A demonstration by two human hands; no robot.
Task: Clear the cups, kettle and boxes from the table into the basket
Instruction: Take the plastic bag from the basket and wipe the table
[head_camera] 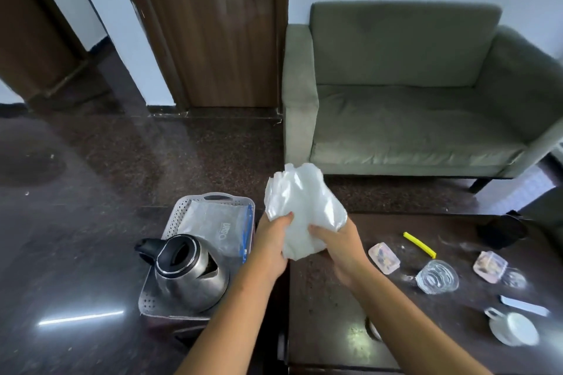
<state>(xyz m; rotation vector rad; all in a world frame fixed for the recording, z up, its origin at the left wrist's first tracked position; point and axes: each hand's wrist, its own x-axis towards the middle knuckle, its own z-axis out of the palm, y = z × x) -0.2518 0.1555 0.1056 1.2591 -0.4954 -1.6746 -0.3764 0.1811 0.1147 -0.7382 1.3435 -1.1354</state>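
Both hands hold one crumpled white plastic bag [304, 210] above the table's left edge. My left hand [272, 236] grips its lower left side, my right hand [338, 240] its lower right. A steel kettle [190, 272] with a black handle lies in the grey perforated basket [182, 207] on the floor to the left, next to a clear zip bag [219, 230]. On the dark table [329, 307] stand a glass cup [437, 277], a white cup [513, 329] lying on its side, and two small clear boxes [384, 257] [490, 266].
A yellow clip [419, 244], a white flat piece [524, 305] and a black kettle base [501, 231] are also on the table. A green sofa [411, 94] stands behind it. Dark polished floor lies to the left, with a wooden door [213, 27] at the back.
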